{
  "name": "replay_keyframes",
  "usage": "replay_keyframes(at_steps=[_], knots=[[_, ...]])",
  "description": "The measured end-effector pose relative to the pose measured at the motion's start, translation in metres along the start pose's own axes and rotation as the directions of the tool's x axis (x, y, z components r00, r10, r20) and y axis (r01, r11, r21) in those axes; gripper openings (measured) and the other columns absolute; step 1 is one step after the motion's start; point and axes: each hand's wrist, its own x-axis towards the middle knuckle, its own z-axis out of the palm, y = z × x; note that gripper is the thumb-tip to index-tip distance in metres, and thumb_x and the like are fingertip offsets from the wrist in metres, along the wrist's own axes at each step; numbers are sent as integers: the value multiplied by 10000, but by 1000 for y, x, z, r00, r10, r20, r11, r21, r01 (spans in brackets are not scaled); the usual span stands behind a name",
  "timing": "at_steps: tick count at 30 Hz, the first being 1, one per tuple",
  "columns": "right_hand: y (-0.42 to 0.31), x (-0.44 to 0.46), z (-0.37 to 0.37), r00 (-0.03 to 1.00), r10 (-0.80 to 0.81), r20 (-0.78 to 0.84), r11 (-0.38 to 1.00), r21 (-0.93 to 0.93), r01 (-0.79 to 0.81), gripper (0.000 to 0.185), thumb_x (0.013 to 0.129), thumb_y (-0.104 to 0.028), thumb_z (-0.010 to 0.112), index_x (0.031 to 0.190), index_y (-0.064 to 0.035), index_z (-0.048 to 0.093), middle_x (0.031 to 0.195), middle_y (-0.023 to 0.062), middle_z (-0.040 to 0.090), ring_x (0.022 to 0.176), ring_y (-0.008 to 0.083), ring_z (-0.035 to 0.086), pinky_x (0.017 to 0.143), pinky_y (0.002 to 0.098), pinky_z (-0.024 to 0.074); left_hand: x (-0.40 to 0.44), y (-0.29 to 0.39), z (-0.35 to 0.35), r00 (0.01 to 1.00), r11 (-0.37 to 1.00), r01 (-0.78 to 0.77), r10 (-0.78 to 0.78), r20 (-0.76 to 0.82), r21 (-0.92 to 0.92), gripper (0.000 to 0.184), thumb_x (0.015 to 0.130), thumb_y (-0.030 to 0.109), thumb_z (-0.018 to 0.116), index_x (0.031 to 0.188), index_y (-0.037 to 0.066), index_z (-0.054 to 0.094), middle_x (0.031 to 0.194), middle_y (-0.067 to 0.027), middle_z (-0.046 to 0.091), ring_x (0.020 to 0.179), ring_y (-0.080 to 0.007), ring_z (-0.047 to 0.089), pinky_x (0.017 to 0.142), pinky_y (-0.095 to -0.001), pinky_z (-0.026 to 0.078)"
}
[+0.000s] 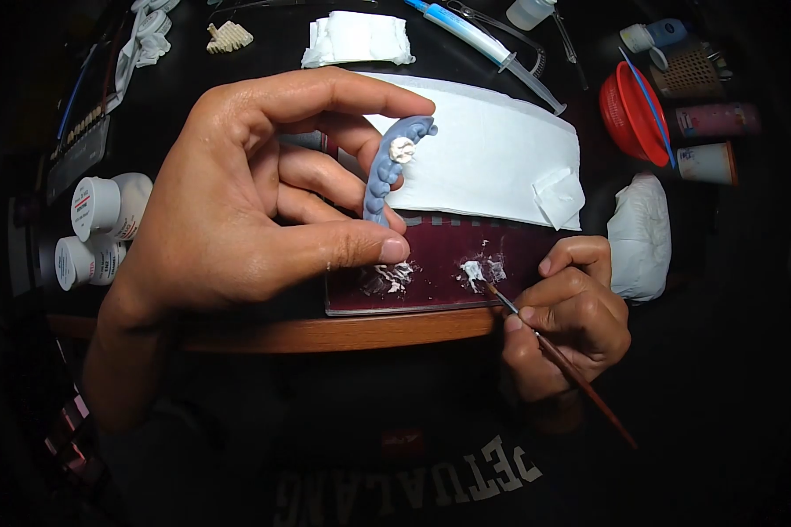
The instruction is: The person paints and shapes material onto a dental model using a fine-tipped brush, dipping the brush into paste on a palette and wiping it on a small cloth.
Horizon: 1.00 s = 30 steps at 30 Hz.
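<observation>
My left hand [246, 193] grips a blue-grey dental model [380, 180] by its two ends, between thumb and fingers. One tooth on the model carries a white crown-shaped build-up [402, 150]. In my right hand [576, 321] is a thin paintbrush [558, 356] with a reddish-brown handle. The brush tip touches a smear of white paste [475, 274] on a dark red slab [439, 297]. Another white powdery patch [394, 277] lies on the slab, just below my left thumb.
White tissue [475, 149] covers the slab's back part. Behind it lie a folded tissue pack [358, 39] and a blue syringe [466, 35]. A red bowl [628, 114], a paper cup [707, 163] and a white bundle [640, 237] stand right. White-lidded jars [95, 209] stand left, near the wooden table edge [343, 334].
</observation>
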Motion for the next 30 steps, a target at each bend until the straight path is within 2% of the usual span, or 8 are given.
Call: replay_keyframes(at_steps=[16, 19, 22, 24, 26, 28, 29, 30], knots=[[4, 1, 0, 1000, -8, 7, 1000, 27, 8, 203, 544, 19, 644, 693, -93, 563, 560, 12, 567, 621, 171, 475, 656, 321, 409, 0, 2, 2, 999, 998, 42, -42, -4, -45, 689, 735, -97, 847, 1355, -99, 546, 1025, -166, 654, 855, -192, 760, 701, -205, 647], [1, 1, -7, 999, 28, -38, 998, 53, -26, 203, 578, 29, 665, 713, -90, 571, 594, 10, 579, 631, 168, 475, 658, 327, 409, 1, 4, 2, 998, 996, 61, -62, -9, -60, 696, 728, -96, 851, 1355, -99, 547, 1026, -165, 654, 857, -192, 760, 702, -207, 647], [2, 21, -34, 937, 35, -349, 998, -45, -54, 190, 674, 57, 709, 738, -75, 588, 643, 1, 596, 638, 162, 493, 670, 326, 430, 1, 6, 3, 998, 994, 62, -62, 0, -86, 698, 718, -106, 847, 1350, -99, 551, 1033, -157, 639, 868, -193, 758, 708, -212, 648], [25, 38, -80, 944, -52, -326, 948, -313, -56, 146, 801, 25, 773, 805, -37, 642, 709, 8, 638, 682, 128, 555, 689, 297, 461, 1, 10, 4, 994, 989, 105, -106, -2, -108, 695, 716, -110, 843, 1347, -99, 553, 1036, -153, 631, 872, -193, 757, 713, -214, 648], [29, 59, -100, 875, 301, -380, 865, -277, -418, 94, 896, -63, 771, 903, 10, 713, 766, 33, 686, 741, 96, 613, 711, 250, 476, 0, 11, 4, 994, 988, 107, -108, 1, -110, 687, 716, -116, 836, 1344, -94, 557, 1043, -147, 621, 873, -190, 756, 734, -218, 648], [57, 76, -120, 861, 421, -286, 814, -300, -498, 173, 937, -142, 756, 975, 27, 749, 826, 56, 726, 788, 72, 642, 720, 225, 483, 0, 10, 4, 995, 988, 98, -99, -5, -121, 686, 718, -115, 835, 1345, -91, 558, 1048, -145, 620, 876, -190, 756, 745, -221, 648], [69, 81, -126, 851, 480, -214, 804, -280, -524, 180, 951, -150, 726, 984, 24, 760, 830, 56, 736, 782, 97, 653, 735, 239, 495, 0, 10, 4, 996, 989, 91, -93, -9, -115, 686, 717, -115, 835, 1345, -90, 559, 1051, -143, 619, 879, -189, 755, 749, -223, 648], [74, 86, -128, 857, 488, -168, 771, -377, -513, 165, 931, -141, 734, 978, 16, 756, 821, 59, 736, 785, 105, 663, 751, 261, 509, 0, 9, 2, 996, 990, 86, -88, -11, -111, 687, 717, -115, 835, 1345, -89, 559, 1053, -142, 617, 881, -189, 755, 753, -225, 649]])
